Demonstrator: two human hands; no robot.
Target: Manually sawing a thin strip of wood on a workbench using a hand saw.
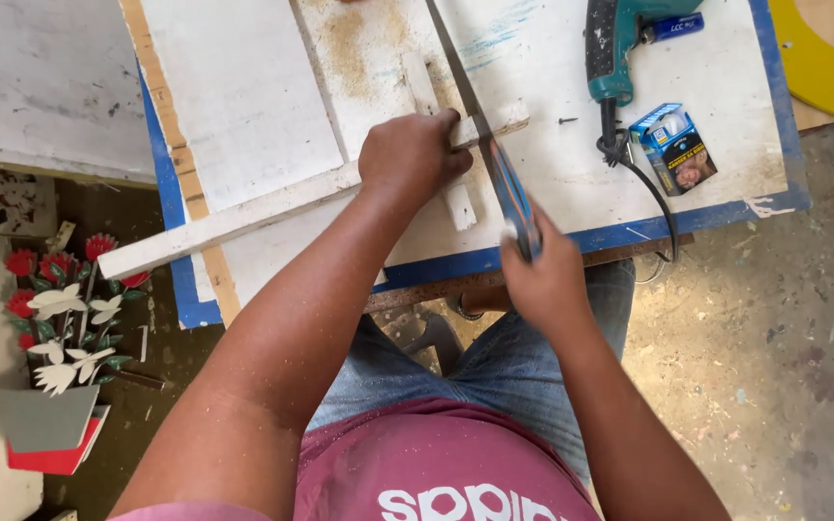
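White-topped, blue-edged worktable [774, 183]; dusty concrete floor [774, 367]; daylight.

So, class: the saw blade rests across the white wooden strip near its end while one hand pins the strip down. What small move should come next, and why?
Probably a short, light stroke of the handsaw along its own line. The right hand grips its handle, the blade crosses the white wooden strip close to the left hand pressing it to the table, so control matters.
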